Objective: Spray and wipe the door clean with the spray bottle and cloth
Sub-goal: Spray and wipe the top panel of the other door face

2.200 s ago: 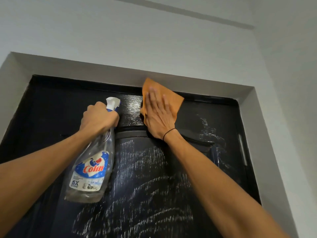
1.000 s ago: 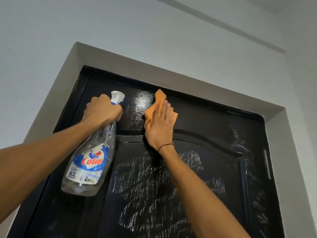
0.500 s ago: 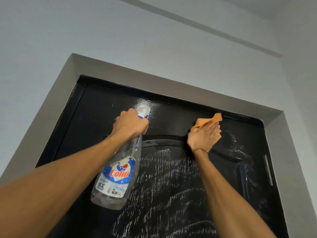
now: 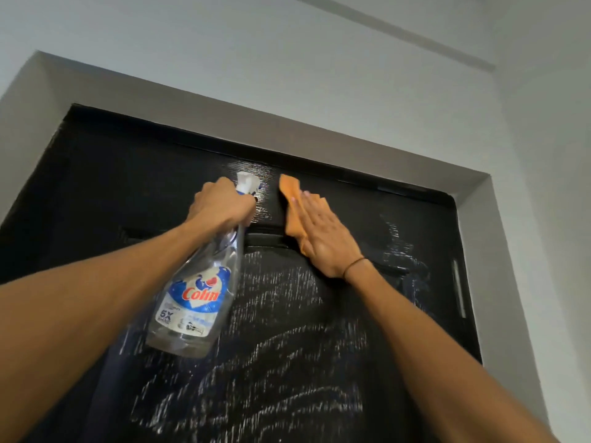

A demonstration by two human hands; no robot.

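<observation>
Whereas half a second ago the right hand was bunching the cloth far out along the door's top rail, toward the upper right corner, it now lies back near the middle of that rail, close beside the bottle.

Left to right: the left hand [image 4: 222,204] stays wrapped around the neck of the spray bottle [image 4: 198,295], nozzle up and aimed at the door [image 4: 96,187] just under its top edge; body of the bottle hangs down and leftward, clear liquid visible inside. A glossy wet patch [image 4: 252,174] shows on the rail right at the nozzle.

The orange cloth [image 4: 292,212] is spread flat on the rail just right of the nozzle; the right hand [image 4: 323,238] presses it with straight, extended fingers, palm on the fabric.

Below, the arched panel [image 4: 287,362] carries whitish streaks over most of its face; similar streaks near the right edge.

Judgement: top rail is mid-wipe, one return pass made. Panel below looks unwiped.
</observation>
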